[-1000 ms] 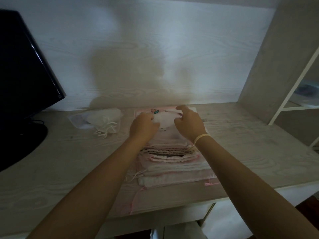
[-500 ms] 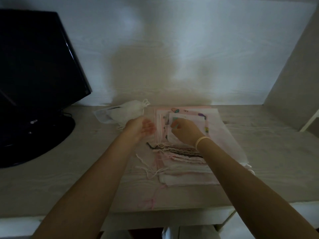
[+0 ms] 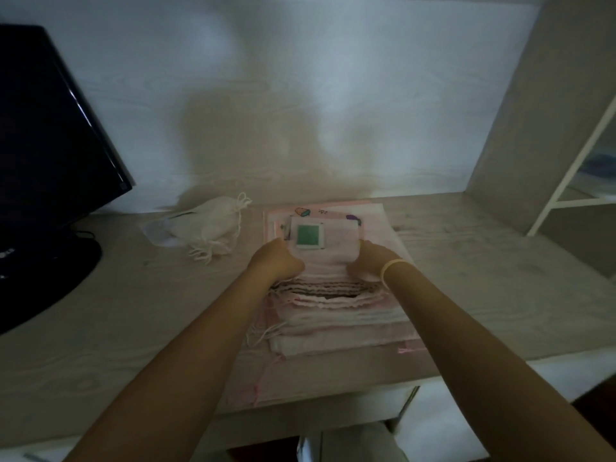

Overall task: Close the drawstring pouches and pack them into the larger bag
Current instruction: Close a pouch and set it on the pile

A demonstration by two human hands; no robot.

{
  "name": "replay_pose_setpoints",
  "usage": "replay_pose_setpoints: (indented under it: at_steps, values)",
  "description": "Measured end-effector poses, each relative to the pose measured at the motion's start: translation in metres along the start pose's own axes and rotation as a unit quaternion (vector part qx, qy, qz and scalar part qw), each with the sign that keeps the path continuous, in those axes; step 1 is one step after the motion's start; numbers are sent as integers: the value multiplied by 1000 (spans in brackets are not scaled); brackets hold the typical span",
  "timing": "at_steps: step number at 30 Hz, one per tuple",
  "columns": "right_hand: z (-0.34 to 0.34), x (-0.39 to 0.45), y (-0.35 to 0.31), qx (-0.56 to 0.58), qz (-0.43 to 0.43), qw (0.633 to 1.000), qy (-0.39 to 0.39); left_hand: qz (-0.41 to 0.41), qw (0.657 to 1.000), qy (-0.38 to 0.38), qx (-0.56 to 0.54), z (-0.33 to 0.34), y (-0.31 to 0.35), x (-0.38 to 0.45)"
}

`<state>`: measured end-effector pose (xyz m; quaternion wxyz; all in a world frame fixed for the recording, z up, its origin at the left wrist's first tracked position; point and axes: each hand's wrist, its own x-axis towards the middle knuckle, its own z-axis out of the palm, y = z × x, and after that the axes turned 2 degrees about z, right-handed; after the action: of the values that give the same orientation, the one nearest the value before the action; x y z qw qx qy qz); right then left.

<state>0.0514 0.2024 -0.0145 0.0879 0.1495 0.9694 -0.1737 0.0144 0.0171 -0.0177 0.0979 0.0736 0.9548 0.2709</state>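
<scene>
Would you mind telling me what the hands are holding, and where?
Both hands, left and right, grip the top pouch by its side edges.

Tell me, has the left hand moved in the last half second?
Yes. The left hand has moved right, away from the white pouch and onto the left edge of the pink stack, where it grips the top pouch.

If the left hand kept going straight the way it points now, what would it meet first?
The left hand points away toward the wall, gripping the top pouch by its left edge. Straight on, it would likely slide along the pink stack beneath it, then reach the wall; depth is unclear.
</scene>
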Motion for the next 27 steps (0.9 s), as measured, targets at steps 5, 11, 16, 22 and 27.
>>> replay_pose_setpoints:
  at_steps: [5, 11, 16, 22, 27]
  values:
    - [1, 2, 6, 102, -31, 993, 53, 12, 991, 56, -123, 4, 3, -1]
    - [-2, 1, 9, 270, -81, 957, 76, -16, 939, 65, -336, 1, 1, -12]
    - [-6, -6, 10, 129, -80, 988, 26, -11, 964, 60, -261, -4, -4, -12]
    - [-1, -8, 7, -5, -57, 996, 68, -15, 963, 47, -264, -9, 0, -19]
    - [-6, -8, 5, -3, -18, 996, 83, -3, 965, 8, -262, -14, -5, -27]
